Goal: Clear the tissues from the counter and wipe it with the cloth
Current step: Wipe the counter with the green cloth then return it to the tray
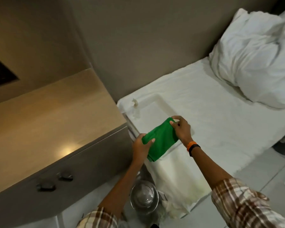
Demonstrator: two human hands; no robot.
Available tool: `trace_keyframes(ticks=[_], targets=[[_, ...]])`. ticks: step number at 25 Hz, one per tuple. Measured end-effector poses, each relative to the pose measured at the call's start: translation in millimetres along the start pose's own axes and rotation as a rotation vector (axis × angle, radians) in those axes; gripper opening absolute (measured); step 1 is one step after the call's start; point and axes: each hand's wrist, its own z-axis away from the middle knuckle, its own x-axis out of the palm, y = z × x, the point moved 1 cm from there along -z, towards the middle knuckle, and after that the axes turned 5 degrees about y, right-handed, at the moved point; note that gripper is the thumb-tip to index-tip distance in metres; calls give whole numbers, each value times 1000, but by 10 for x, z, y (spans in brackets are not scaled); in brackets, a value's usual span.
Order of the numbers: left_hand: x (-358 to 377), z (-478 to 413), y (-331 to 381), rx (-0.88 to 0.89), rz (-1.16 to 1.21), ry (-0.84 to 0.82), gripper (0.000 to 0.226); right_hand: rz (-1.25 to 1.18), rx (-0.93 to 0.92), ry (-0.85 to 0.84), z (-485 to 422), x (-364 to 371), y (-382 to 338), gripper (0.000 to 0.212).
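Between the glossy tan wooden surface (44,122) and the white-sheeted bed (204,116), a folded green cloth (160,139) is held above the corner of the mattress. Largest in view is the bed, with a rumpled white pillow (253,60) at its far end; next comes the surface, set against the grey wall, its top bare of tissues as far as can be seen, with a bright lamp reflection near the front edge. A shiny round metal bin (144,199) stands on the floor below, in the gap between the two.

The cloth is clamped at both ends: the left hand (141,145) is closed on its near left edge, the right hand (182,129) is pinched on its far corner. The step appears to be folding the cloth into a pad. A flat, firm pad would be best made before it is carried left to the surface.

Ample open room is offered by the surface; its right edge sits just beside the mattress, so strokes are best kept clear of that drop. A small white scrap (135,102), possibly tissue, lies on the bed corner.
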Motion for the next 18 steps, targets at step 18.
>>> trace_keyframes(ticks=[18], targets=[[1636,-1489,-1442,376,-1089,-242,74,1032,-353,-248,-1278,789,1997,68]])
